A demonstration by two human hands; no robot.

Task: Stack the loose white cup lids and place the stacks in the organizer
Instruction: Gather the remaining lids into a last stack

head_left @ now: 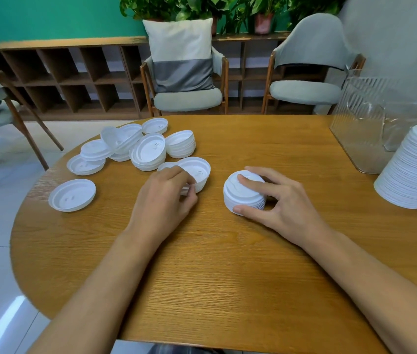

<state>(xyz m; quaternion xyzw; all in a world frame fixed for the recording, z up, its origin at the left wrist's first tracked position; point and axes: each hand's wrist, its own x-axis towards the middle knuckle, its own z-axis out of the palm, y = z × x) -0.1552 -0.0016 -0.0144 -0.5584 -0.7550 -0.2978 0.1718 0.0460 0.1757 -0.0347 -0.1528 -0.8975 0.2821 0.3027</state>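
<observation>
Holding a short stack (243, 198) of white cup lids, dome side up, near the middle of the surface (228, 277) with the right hand (282, 200): thumb against the near wall, fingers (250, 181) curled over the top and far rim. Pinching with the left hand (165, 194) the rim of a few nested upturned lids (198, 175) just beside that stack on its left, fingers bent round them. Judged somewhere past the start and well short of the end. Done, by the look of things: a tall stack (411, 169) leaning at the right edge, just in front of the organizer (355, 116) at the far right corner, plus the short one in hand. Left to do: gathering the loose lids (138, 149) heaped toward the far left edge, some nested in little clumps, some tilted on one another; picking up the single lid (72, 194) lying hollow side up near the left edge, apart from the heap; then moving every stack into the organizer, with no lids made out through its walls. Thin moulded white plastic throughout: round, shallow, raised at the rim, small sip hole and vent marks pressed into the centre, nesting closely with fine ridges showing down a stack's side. Clear ribbed plastic for the organizer, upright and boxy. Warm wood grain for the surface, rounded at its edges, matte.
</observation>
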